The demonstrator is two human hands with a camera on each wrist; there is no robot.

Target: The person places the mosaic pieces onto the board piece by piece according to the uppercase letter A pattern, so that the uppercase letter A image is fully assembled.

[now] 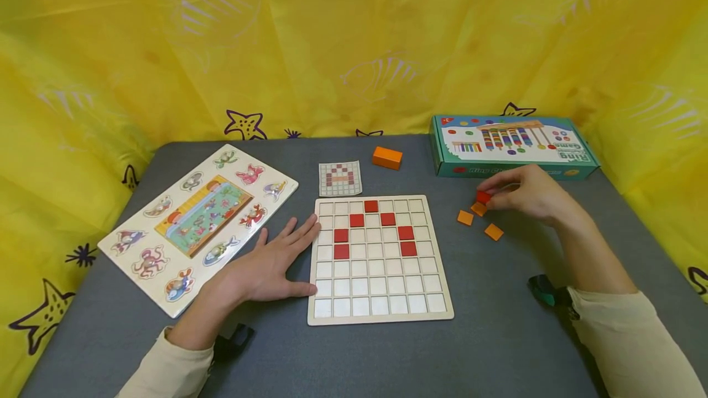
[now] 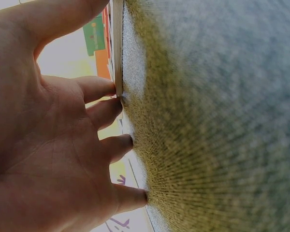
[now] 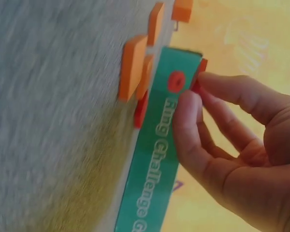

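Note:
A square wooden grid board (image 1: 380,319) lies in the middle of the table, with several red tiles (image 1: 356,220) set in its upper cells in an arch. My left hand (image 1: 268,268) is flat with spread fingers, thumb and fingertips at the board's left edge. To the right of the board, my right hand (image 1: 522,194) pinches a red square tile (image 3: 201,76) between thumb and fingers. Beneath it on the table are three orange tiles (image 1: 494,232). Another red tile (image 3: 141,110) lies by them in the right wrist view.
A small pattern card (image 1: 340,191) and an orange block (image 1: 387,158) sit behind the board. On the left lies a sea-animal puzzle board (image 1: 221,155). A green Ring Challenge box (image 1: 514,146) stands at the back right, before a yellow curtain (image 1: 354,48).

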